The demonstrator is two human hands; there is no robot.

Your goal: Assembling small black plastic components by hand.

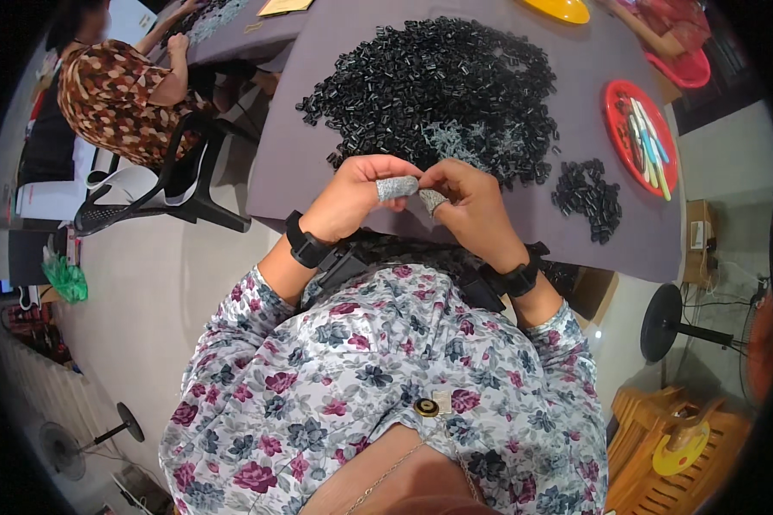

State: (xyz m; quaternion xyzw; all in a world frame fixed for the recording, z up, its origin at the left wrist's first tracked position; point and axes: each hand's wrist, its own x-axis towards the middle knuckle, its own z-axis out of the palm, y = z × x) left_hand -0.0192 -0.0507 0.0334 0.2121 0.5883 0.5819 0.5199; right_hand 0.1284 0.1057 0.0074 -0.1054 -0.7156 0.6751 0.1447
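Note:
My left hand (349, 199) and my right hand (479, 206) meet at the near edge of the table, fingertips pinched together. Whatever they grip between them is too small or too hidden to make out. Each hand wears a grey knitted finger cover, one on the left (397, 188) and one on the right (432, 202). Just beyond my fingers spreads a large heap of small black plastic pieces (429, 77). A patch of small grey-blue pieces (455, 142) lies on its near side. To the right sits a smaller pile of black pieces (587, 199).
A red tray (672, 172) with several long-handled tools stands at the table's right side. A yellow dish (563, 9) is at the far edge. One person (120, 103) sits at the left by a black chair (167, 202); another (674, 30) is at far right. A fan (663, 323) stands lower right.

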